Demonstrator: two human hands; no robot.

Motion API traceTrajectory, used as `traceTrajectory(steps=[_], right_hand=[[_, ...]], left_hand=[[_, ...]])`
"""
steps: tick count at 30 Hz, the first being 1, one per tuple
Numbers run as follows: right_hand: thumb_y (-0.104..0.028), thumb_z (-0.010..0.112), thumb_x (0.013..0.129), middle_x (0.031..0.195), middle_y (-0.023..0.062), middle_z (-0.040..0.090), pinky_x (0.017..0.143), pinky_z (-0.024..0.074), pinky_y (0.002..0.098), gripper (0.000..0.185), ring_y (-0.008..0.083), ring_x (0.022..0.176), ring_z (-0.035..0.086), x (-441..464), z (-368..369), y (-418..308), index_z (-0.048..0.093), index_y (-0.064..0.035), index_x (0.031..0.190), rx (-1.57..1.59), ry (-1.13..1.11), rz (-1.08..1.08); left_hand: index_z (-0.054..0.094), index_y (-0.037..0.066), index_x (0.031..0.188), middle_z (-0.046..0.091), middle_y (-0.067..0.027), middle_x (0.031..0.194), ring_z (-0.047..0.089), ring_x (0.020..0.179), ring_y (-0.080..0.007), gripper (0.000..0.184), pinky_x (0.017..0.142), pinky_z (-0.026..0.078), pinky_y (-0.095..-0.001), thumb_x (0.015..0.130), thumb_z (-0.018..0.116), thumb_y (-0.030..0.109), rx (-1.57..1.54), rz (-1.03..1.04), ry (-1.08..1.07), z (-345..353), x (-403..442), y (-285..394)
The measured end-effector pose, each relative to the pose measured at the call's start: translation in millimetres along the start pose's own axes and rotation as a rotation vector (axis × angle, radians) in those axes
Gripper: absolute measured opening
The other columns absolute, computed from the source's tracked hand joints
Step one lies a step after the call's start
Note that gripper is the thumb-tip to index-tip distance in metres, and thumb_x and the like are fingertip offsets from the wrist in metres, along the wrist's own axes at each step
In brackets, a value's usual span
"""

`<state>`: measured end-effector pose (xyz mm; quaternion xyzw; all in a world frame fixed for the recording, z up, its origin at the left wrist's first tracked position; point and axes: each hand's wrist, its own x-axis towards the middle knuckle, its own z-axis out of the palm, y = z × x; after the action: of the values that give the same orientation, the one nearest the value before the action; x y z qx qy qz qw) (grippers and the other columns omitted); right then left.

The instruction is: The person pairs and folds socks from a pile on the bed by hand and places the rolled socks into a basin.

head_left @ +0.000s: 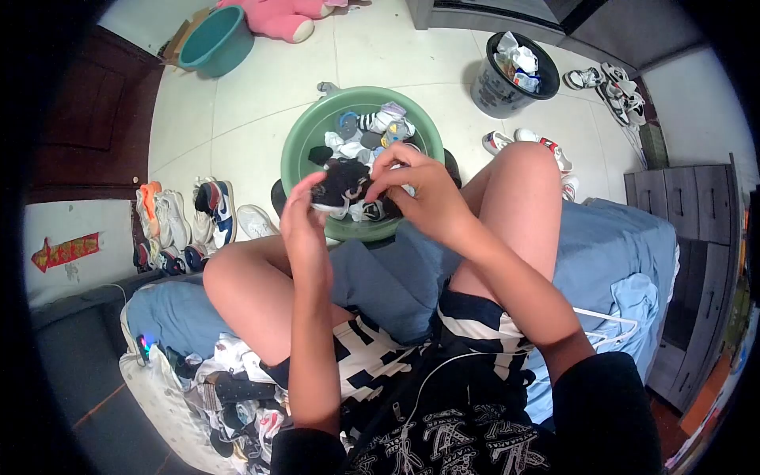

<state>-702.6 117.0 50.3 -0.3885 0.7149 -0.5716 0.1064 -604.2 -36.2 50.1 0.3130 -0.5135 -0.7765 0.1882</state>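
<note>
A black sock [339, 180] with a whitish edge is held up between my hands, above a green basin [297, 138]. My left hand [305, 218] grips its left side, thumb and fingers closed on it. At the right, my right hand [423, 194] has its fingers bent in a pinch at the sock's other side. Part of the sock is hidden by the fingers. In the basin below lie several socks in white, grey and black, among them a striped one [366, 121].
Socks and small clothes [233, 388] are heaped on the bed at my left; a white hanger [609, 321] lies at my right. Shoes [222, 210] line the floor on the left, more [621, 95] at far right. A black bin [507, 91] and teal tub [218, 47] stand farther back.
</note>
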Motion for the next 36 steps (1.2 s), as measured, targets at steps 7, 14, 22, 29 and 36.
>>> traceTrajectory(steps=[7,14,22,29,36], right_hand=[[0.016,0.054,0.073,0.104,0.0071,0.058,0.085,0.0477,0.0306,0.028,0.0207,0.102,0.058,3.0,3.4,-9.8,0.065,-0.002,0.092,-0.014,0.008,-0.032],[0.006,0.053,0.086,0.094,0.0076,0.06,0.069,0.0505,0.0262,0.015,0.0157,0.091,0.06,8.2,15.7,-3.2,0.058,0.0017,0.099,0.516,0.378,0.112],[-0.012,0.06,0.094,0.079,-0.0002,0.059,0.061,0.0476,0.0228,0.008,0.0077,0.068,0.057,4.9,-1.7,-3.0,0.06,-0.0042,0.096,0.573,-0.05,0.598],[-0.005,0.062,0.091,0.082,-0.0008,0.061,0.067,0.0481,0.0215,0.012,0.0061,0.072,0.058,-1.5,-0.8,9.4,0.06,-0.0029,0.103,0.45,-0.149,0.523],[-0.004,0.062,0.087,0.073,0.0015,0.062,0.059,0.0465,0.0229,0.009,0.0081,0.063,0.056,1.3,-8.1,19.8,0.06,-0.0007,0.096,0.411,0.193,0.527]], left_hand=[[0.058,0.0,0.12,0.053,0.005,0.09,0.038,0.066,-0.0021,0.035,0.056,0.029,-0.0193,0.099,0.05,0.027,0.141,-0.293,-0.346,-1.7,-8.6,-11.1],[0.055,0.001,0.119,0.061,0.0017,0.098,0.056,0.084,-0.0062,0.03,0.073,0.044,-0.0205,0.091,0.065,0.009,0.044,-0.163,-0.329,6.2,-12.4,-12.1],[0.055,-0.003,0.119,0.064,-0.0026,0.098,0.058,0.087,-0.0067,0.033,0.076,0.047,-0.0207,0.088,0.065,-0.002,0.213,0.061,-0.29,-0.5,-6.8,-22.0],[0.054,-0.001,0.122,0.062,-0.0042,0.101,0.058,0.092,-0.0085,0.04,0.08,0.046,-0.0213,0.084,0.058,-0.01,0.388,0.272,-0.337,7.0,-10.8,-19.4],[0.05,0.005,0.129,0.06,-0.0064,0.1,0.054,0.08,-0.0086,0.046,0.068,0.043,-0.0198,0.085,0.043,-0.005,0.112,-0.043,-0.122,-5.9,-3.7,-8.7]])
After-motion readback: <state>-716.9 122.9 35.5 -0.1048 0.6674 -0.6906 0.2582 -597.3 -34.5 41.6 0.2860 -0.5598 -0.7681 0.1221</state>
